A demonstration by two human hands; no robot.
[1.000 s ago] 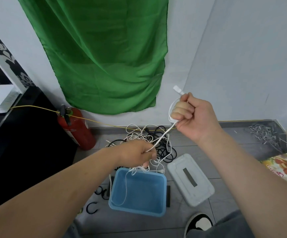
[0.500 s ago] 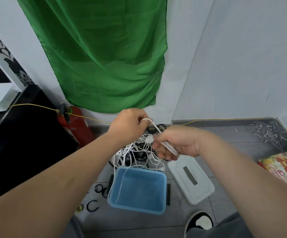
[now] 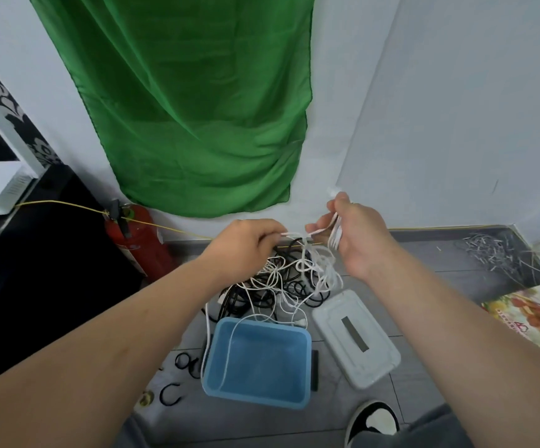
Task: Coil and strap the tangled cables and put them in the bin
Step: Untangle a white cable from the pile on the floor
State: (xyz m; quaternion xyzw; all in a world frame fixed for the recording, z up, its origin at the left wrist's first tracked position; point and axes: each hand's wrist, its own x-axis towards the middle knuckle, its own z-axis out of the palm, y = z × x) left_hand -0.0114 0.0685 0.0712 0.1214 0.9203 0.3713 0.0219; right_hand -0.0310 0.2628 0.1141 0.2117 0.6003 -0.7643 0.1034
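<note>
My right hand (image 3: 355, 236) holds a few gathered loops of a white cable (image 3: 334, 234) up at chest height, with the plug end sticking out above the fingers. My left hand (image 3: 246, 244) pinches the same white cable a short way to the left. The rest of that cable trails down into a tangle of black and white cables (image 3: 281, 279) on the floor. One white strand runs over the rim into the empty blue bin (image 3: 307, 347) in front of the tangle.
The bin's white lid (image 3: 355, 337) lies right of the bin. Black straps (image 3: 184, 362) lie on the floor at its left. A red fire extinguisher (image 3: 139, 244) stands by the wall. My shoe (image 3: 373, 420) is at the bottom edge. Shredded scraps (image 3: 488, 250) lie at right.
My right hand has risen and moved right with the loops. My left hand stays beside it on the cable, and the strand between the hands is drawn out.
</note>
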